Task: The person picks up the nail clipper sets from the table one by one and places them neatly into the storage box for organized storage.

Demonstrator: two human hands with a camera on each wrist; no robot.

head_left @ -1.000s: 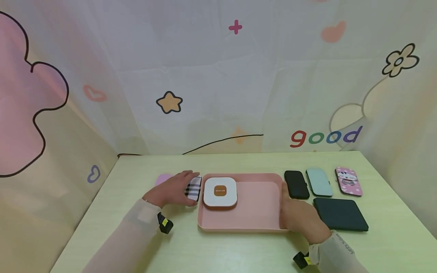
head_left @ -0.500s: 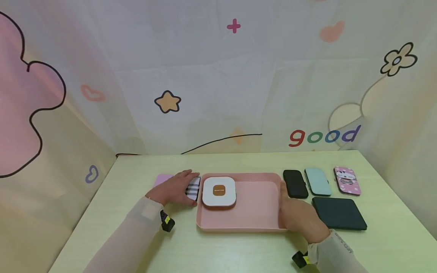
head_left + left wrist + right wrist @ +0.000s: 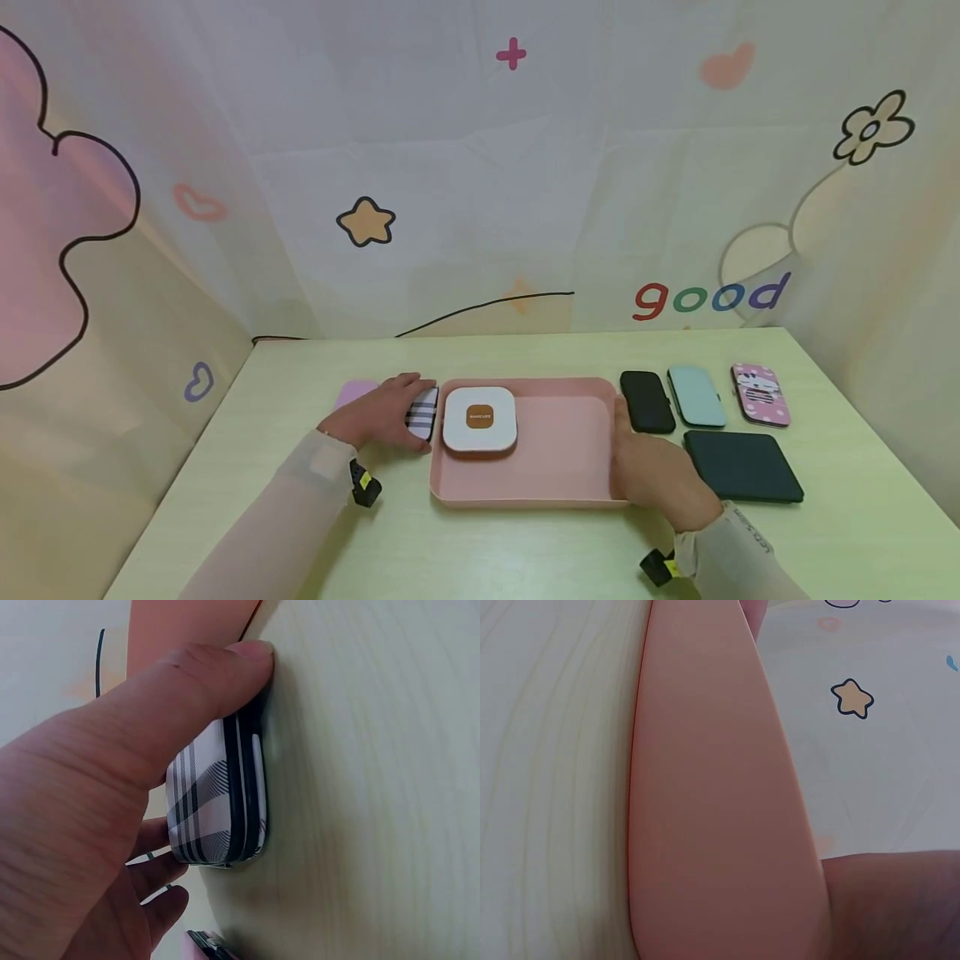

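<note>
My left hand (image 3: 378, 412) spans a small plaid clasp case (image 3: 422, 413), thumb at its near end and fingers at the far end. In the left wrist view this case (image 3: 202, 799) shows its black-and-white plaid face and dark double rim, close to the table. The case sits right beside the left wall of a pink tray (image 3: 566, 450). Inside the tray, on the left, rests a white square box (image 3: 480, 419) with a brown label. My right hand (image 3: 660, 477) grips the tray's right side, covering much of that wall. The right wrist view shows the tray's outer wall (image 3: 712, 772).
Behind my left hand lies a lilac case (image 3: 356, 392), partly covered. Right of the tray are a black case (image 3: 648, 402), a pale blue case (image 3: 697, 397), a pink patterned case (image 3: 761, 395) and a wider dark case (image 3: 742, 467). A printed curtain (image 3: 450, 167) backs the table.
The whole view shifts slightly, so things appear a little further left and up. Both hands stay where they were against the plaid case and the tray.
</note>
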